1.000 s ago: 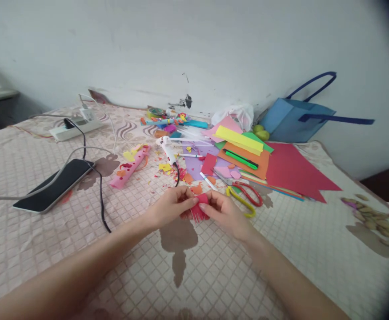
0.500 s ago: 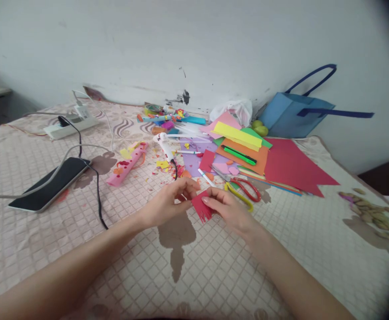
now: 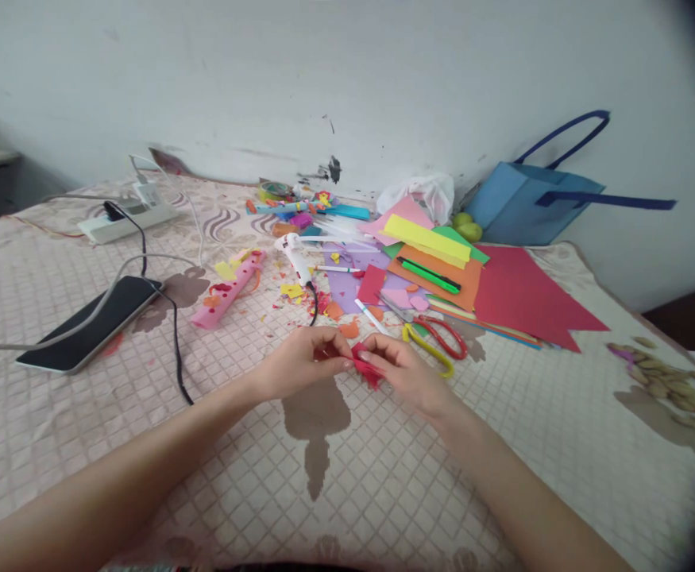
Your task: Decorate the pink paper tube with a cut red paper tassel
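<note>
A small piece of red paper (image 3: 368, 372) with a fringed lower edge is held between my two hands, bunched and partly hidden by the fingers. My left hand (image 3: 304, 361) pinches its left edge between thumb and fingers. On the other side my right hand (image 3: 403, 372) grips it, thumb pressed on top. Just beyond the hands lie a white marker (image 3: 371, 315) and scissors (image 3: 436, 340) with red and yellow handles. A white glue gun (image 3: 295, 258) rests farther back, beside yellow and red paper scraps (image 3: 292, 291).
Coloured paper sheets (image 3: 526, 298) and a green cutter (image 3: 430, 276) lie at the right. Behind them stands a blue bag (image 3: 534, 205). On the left are a pink paper roll (image 3: 228, 292), a black phone-like slab (image 3: 90, 326), a power strip (image 3: 126, 222) and trailing cables.
The red paper was flat with its fringe hanging open; now it is bunched or rolled between the fingertips. My left fingers have closed in on its edge.
</note>
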The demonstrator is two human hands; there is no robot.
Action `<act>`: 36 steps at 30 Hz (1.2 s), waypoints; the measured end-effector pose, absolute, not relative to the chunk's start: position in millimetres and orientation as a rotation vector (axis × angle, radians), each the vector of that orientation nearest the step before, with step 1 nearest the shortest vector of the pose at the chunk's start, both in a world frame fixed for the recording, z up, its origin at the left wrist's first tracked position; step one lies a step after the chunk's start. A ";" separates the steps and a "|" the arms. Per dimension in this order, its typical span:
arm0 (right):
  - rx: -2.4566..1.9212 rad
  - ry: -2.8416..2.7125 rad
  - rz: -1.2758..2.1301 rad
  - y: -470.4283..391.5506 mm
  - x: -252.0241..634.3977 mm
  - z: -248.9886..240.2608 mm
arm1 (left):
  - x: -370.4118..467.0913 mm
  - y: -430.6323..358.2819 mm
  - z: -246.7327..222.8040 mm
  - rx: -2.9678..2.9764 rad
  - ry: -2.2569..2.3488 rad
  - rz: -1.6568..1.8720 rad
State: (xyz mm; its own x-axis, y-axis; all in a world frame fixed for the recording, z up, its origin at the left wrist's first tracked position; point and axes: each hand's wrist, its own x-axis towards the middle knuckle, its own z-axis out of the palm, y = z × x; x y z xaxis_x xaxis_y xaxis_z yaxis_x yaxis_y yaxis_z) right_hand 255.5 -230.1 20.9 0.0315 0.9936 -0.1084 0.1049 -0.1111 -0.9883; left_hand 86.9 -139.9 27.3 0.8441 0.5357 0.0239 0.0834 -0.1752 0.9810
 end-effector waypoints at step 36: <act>-1.377 -1.197 1.152 -229.3 251.1 15.9 | 92.1 -144.1 21.0 1.482 0.694 0.437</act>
